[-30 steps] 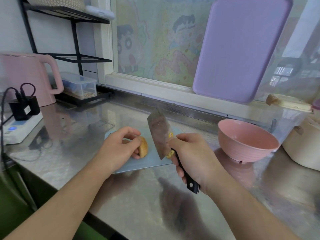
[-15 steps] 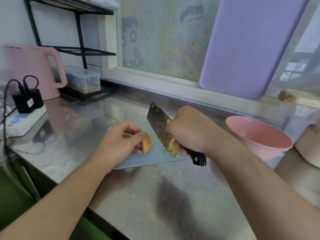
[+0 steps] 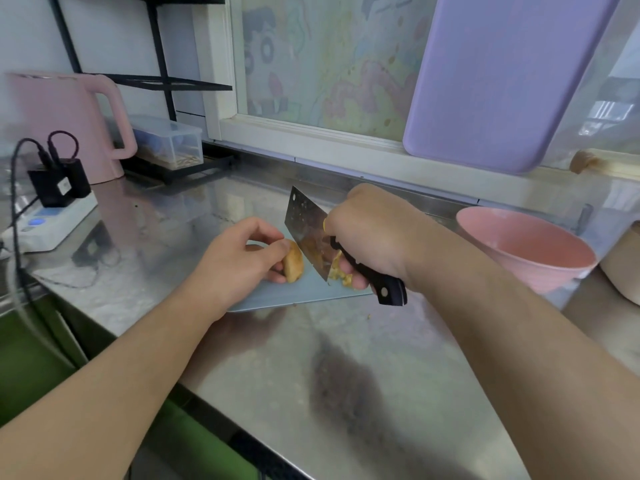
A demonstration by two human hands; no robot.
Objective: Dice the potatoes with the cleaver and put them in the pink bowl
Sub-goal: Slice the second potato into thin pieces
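Note:
A brown-skinned potato piece (image 3: 293, 261) lies on a pale blue cutting board (image 3: 294, 294) on the steel counter. My left hand (image 3: 239, 258) holds it with curled fingers. My right hand (image 3: 374, 233) grips the black handle of the cleaver (image 3: 306, 233). Its blade stands on the board just right of the potato. Small yellow cut pieces (image 3: 341, 273) lie on the right side of the blade, partly hidden under my right hand. The pink bowl (image 3: 523, 249) stands to the right of the board; I see nothing on the part of its inside that shows.
At the far left stand a pink kettle (image 3: 65, 123) and a white power strip (image 3: 52, 220) with black plugs. A clear box (image 3: 169, 140) sits under a black rack. A purple board (image 3: 502, 74) leans on the window. A cream pot (image 3: 623, 268) is at the right edge.
The cleaver has come down from its raised position onto the board beside the potato. My left hand keeps its hold on the potato piece.

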